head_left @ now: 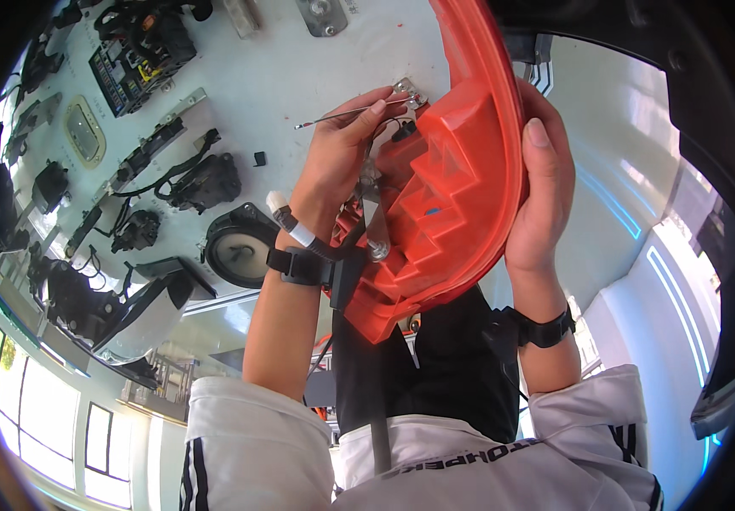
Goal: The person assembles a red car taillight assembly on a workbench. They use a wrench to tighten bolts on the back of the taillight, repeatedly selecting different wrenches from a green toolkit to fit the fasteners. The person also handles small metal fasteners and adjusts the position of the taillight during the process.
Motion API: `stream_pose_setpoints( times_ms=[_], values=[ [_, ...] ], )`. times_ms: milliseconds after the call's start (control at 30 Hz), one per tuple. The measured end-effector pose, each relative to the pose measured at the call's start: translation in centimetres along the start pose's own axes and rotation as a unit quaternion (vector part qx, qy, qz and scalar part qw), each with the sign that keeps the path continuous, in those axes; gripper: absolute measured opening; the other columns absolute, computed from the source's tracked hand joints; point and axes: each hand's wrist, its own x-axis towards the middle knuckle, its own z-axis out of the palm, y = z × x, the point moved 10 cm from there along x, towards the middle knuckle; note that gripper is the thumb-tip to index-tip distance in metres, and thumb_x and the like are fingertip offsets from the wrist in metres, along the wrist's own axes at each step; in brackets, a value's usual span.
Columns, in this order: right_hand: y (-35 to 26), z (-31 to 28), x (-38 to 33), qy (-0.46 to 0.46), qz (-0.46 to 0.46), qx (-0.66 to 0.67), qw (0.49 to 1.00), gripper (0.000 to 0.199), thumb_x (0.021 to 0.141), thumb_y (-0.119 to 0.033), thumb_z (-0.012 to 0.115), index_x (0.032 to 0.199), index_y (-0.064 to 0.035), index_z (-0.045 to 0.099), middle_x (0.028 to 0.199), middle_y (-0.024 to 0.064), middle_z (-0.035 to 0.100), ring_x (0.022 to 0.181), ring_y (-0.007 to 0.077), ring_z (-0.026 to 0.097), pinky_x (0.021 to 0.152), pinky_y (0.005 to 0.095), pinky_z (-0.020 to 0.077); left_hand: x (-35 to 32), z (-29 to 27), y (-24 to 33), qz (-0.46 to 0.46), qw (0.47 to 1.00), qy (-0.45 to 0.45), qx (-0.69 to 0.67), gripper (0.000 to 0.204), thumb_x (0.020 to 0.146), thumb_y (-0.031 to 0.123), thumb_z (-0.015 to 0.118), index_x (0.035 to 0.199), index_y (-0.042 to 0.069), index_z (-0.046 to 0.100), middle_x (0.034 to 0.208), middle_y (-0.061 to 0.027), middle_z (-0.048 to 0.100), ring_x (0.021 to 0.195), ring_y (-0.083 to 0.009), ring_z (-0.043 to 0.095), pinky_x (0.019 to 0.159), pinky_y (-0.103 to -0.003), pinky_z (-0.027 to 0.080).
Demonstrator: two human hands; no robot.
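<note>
A red car tail light housing (469, 179) with stepped ridges is held up in front of my body. My right hand (542, 187) wraps around its outer right edge, thumb on the near side. My left hand (346, 153) is at its left side, fingers closed on a thin metal rod (342, 115) that points left. Past those fingertips lies a small metal bracket (410, 92) with holes, beside the housing. A clear bulb-like part (377, 243) shows at the housing's left side. A cable with a white end (278, 203) lies across my left wrist.
On the pale board to the left are a round speaker (238, 247), a black fuse box (141, 60), an oval metal-rimmed part (84, 132) and a dark motor-like part (205, 180). A small black clip (259, 158) sits near my left forearm. Dark panels (729, 281) border the right.
</note>
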Motion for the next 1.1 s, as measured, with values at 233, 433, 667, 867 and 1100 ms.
stream_pose_setpoints(
  times_ms=[233, 433, 667, 867, 1100],
  values=[
    [0.0, 0.1, 0.0, -0.009, 0.004, 0.011, 1.0, 0.047, 0.099, -0.03, 0.054, 0.13, 0.0039, 0.047, 0.121, 0.0111, 0.057, 0.11, 0.0148, 0.053, 0.098, 0.029, 0.0405, 0.7, -1.4, 0.0, -0.007, 0.993, 0.005, 0.116, 0.039, 0.098, 0.022, 0.057, 0.13, -0.001, 0.056, 0.113, -0.0114, 0.068, 0.112, -0.0194, 0.058, 0.1, -0.035, 0.04],
    [0.2, 0.0, 0.0, -0.007, -0.014, -0.006, 1.0, 0.044, 0.099, -0.031, 0.053, 0.127, 0.0027, 0.051, 0.119, 0.01, 0.058, 0.108, 0.0145, 0.054, 0.096, 0.0279, 0.0415, -0.7, -0.1, 0.3, 0.018, 0.999, -0.043, 0.028, 0.039, 0.1, 0.027, 0.048, 0.127, 0.001, 0.058, 0.116, -0.0108, 0.067, 0.115, -0.0196, 0.057, 0.101, -0.035, 0.039],
    [0.6, 0.2, -0.1, 0.004, -0.015, -0.002, 1.0, 0.041, 0.099, -0.031, 0.051, 0.122, 0.0031, 0.056, 0.117, 0.011, 0.06, 0.107, 0.0163, 0.056, 0.095, 0.0275, 0.0441, -1.5, -0.1, 0.1, 0.029, 0.993, -0.106, 0.042, 0.039, 0.101, 0.028, 0.043, 0.129, 0.004, 0.057, 0.132, -0.0087, 0.059, 0.123, -0.0202, 0.053, 0.106, -0.037, 0.034],
    [0.9, 0.0, 0.3, -0.003, -0.003, -0.012, 1.0, 0.045, 0.099, -0.034, 0.048, 0.122, 0.0044, 0.056, 0.117, 0.0126, 0.06, 0.107, 0.0188, 0.058, 0.092, 0.0289, 0.0469, -1.7, -0.6, 0.7, 0.019, 0.993, -0.115, 0.01, 0.045, 0.103, 0.028, 0.041, 0.142, 0.007, 0.045, 0.141, -0.0054, 0.052, 0.128, -0.0173, 0.05, 0.107, -0.035, 0.034],
    [1.3, 0.5, -0.2, -0.007, 0.031, 0.014, 0.999, 0.046, 0.102, -0.035, 0.041, 0.125, 0.0006, 0.056, 0.123, 0.0108, 0.06, 0.11, 0.0185, 0.061, 0.093, 0.0314, 0.05, -0.8, -0.4, 2.3, 0.041, 0.981, -0.138, -0.128, 0.047, 0.103, 0.026, 0.039, 0.131, -0.011, 0.045, 0.131, -0.0251, 0.055, 0.125, -0.0311, 0.054, 0.114, -0.04, 0.029]
  ],
)
